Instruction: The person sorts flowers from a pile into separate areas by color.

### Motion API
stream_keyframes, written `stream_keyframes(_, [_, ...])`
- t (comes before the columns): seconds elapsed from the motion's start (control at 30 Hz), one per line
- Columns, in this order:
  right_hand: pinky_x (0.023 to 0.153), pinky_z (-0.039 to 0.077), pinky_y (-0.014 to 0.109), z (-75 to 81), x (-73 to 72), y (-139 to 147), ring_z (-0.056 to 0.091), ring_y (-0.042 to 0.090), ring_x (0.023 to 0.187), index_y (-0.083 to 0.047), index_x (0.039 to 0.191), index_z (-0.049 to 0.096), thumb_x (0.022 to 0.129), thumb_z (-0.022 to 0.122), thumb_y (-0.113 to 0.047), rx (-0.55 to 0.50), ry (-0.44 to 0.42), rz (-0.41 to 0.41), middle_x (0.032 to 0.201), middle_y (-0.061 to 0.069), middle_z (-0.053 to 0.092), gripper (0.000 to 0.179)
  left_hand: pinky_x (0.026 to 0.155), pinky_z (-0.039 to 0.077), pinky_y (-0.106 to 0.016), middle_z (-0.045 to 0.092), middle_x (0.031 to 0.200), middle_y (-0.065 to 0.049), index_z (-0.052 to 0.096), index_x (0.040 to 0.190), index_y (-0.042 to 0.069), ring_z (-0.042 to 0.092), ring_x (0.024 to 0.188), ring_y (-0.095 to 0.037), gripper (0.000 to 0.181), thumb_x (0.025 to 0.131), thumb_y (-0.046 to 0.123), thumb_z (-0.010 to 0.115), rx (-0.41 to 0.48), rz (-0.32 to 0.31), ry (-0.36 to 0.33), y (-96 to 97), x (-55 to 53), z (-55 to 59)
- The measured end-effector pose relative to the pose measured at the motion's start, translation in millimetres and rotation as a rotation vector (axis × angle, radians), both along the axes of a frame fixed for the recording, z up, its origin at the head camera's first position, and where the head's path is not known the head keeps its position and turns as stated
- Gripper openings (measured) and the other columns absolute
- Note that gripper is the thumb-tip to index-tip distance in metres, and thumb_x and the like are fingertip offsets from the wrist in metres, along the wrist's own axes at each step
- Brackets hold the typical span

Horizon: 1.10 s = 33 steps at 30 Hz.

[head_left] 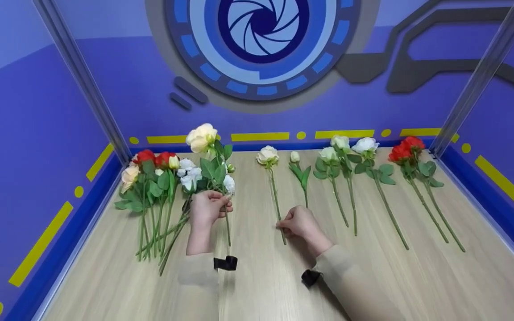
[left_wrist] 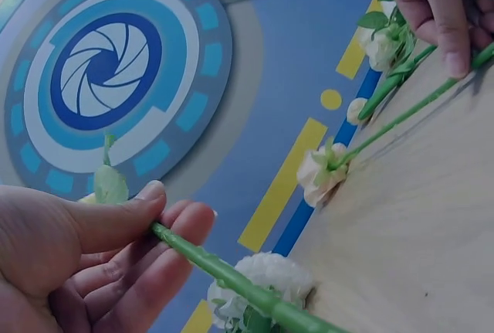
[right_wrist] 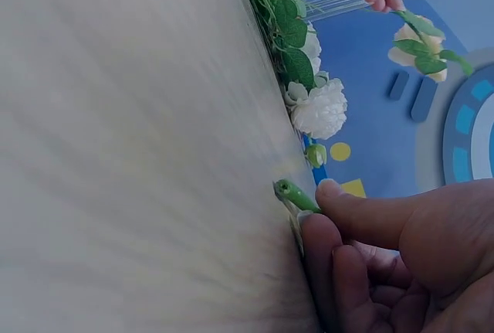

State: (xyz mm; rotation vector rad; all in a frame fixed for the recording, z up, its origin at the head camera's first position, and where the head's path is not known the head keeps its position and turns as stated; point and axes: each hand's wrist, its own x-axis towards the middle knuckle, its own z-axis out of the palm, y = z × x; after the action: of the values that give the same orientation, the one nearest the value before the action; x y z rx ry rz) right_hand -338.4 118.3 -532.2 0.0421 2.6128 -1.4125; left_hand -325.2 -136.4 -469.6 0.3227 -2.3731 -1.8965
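Note:
My left hand (head_left: 206,208) pinches the green stem of a cream rose (head_left: 202,138) between thumb and fingers. In the left wrist view the stem (left_wrist: 224,271) runs out of that grip toward the lower right. The right wrist view shows this rose (right_wrist: 421,47) raised off the table. On the table, my right hand (head_left: 304,223) pinches the lower stem of a second cream rose (head_left: 267,155), whose bloom points to the back wall. That stem's cut end (right_wrist: 284,187) sticks out past the right thumb and forefinger.
At the left lies a bunch of flowers with red roses (head_left: 145,157), a peach rose (head_left: 130,177) and white blooms (head_left: 190,176). Right of my right hand lie a white tulip bud (head_left: 295,156), pale green roses (head_left: 329,154), a white rose (head_left: 365,146) and red flowers (head_left: 401,153). Walls enclose the table.

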Motion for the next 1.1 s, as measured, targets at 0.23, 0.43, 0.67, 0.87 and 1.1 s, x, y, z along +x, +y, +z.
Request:
stream_keyframes(0.23, [0.048, 0.048, 0.022, 7.5, 3.1, 0, 0.059, 0.01, 0.049, -0.008, 0.065, 0.063, 0.088, 0.081, -0.01, -0.009, 0.028, 0.01, 0.058, 0.002, 0.066, 0.029, 0.056, 0.06, -0.023, 0.077, 0.077, -0.011, 0.069, 0.093, -0.004, 0.074, 0.062, -0.012, 0.01, 0.095, 0.005, 0.072, 0.043, -0.01, 0.07, 13.4, -0.3, 0.6])
stream_keyframes(0.43, [0.055, 0.055, 0.027, 18.0, 10.5, -7, 0.066, 0.013, 0.054, -0.004, 0.076, 0.071, 0.091, 0.078, -0.01, -0.083, 0.098, 0.118, 0.066, 0.004, 0.071, 0.018, 0.057, 0.061, -0.024, 0.078, 0.08, -0.013, 0.068, 0.094, -0.004, 0.075, 0.064, -0.013, 0.011, 0.095, 0.006, 0.072, 0.063, -0.053, 0.089, 27.7, -1.4, -1.7])
stream_keyframes(0.67, [0.071, 0.063, 0.034, 28.5, 22.7, -19, 0.077, 0.022, 0.074, 0.002, 0.102, 0.079, 0.095, 0.073, -0.014, -0.214, 0.165, 0.274, 0.089, 0.015, 0.079, 0.018, 0.059, 0.062, -0.027, 0.078, 0.081, -0.015, 0.068, 0.094, -0.004, 0.076, 0.066, -0.015, 0.011, 0.094, 0.006, 0.074, 0.069, -0.125, 0.12, 49.5, 0.9, -4.2])
stream_keyframes(0.87, [0.051, 0.05, 0.023, 31.1, 30.3, -28, 0.073, 0.011, 0.066, 0.0, 0.097, 0.078, 0.094, 0.074, -0.012, -0.213, 0.211, 0.257, 0.083, 0.012, 0.079, 0.013, 0.061, 0.063, -0.029, 0.077, 0.082, -0.019, 0.067, 0.092, -0.004, 0.076, 0.067, -0.018, 0.012, 0.093, 0.006, 0.075, 0.052, -0.168, 0.162, 67.2, 3.4, -6.2])
stream_keyframes(1.1, [0.05, 0.049, 0.021, 33.4, 30.6, -23, 0.068, 0.007, 0.061, -0.001, 0.087, 0.075, 0.093, 0.074, -0.008, -0.173, 0.258, 0.251, 0.076, 0.011, 0.076, 0.009, 0.063, 0.063, -0.031, 0.078, 0.087, -0.017, 0.072, 0.099, -0.003, 0.077, 0.072, -0.021, 0.018, 0.095, 0.015, 0.074, -0.033, -0.199, 0.151, 68.2, 3.9, -6.6])
